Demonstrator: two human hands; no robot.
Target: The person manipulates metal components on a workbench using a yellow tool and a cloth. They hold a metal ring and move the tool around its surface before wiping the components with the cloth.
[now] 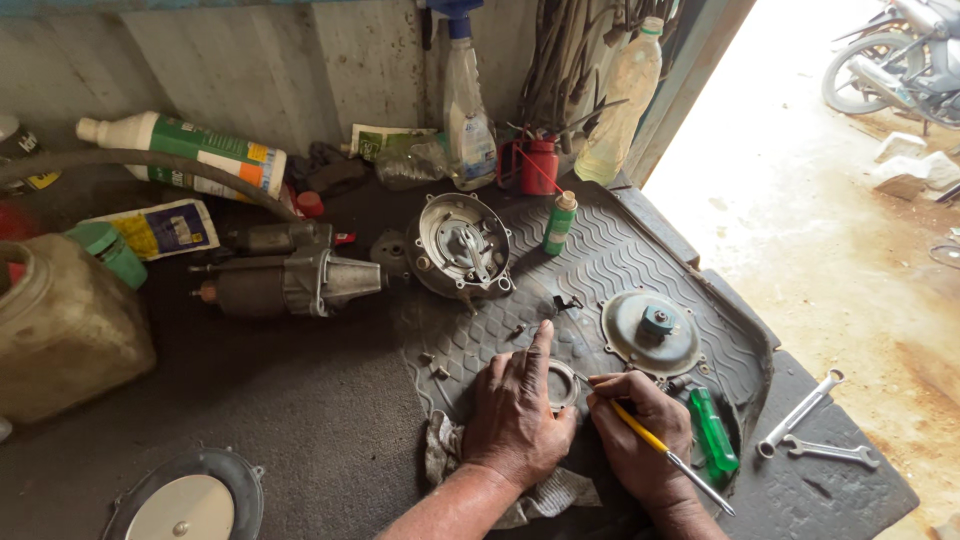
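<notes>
My left hand pressed flat grey metal ring onto ribbed rubber mat, fingers spread; right hand clamped yellow-handled thin screwdriver.

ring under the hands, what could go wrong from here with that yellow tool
1. The left hand pins the grey ring while the right hand works the yellow-handled tool beside it; a slip could jab the fingers.
2. Small loose screws on the ribbed mat could get knocked away.
3. The green screwdriver by the right wrist could get nudged toward the edge.
</notes>
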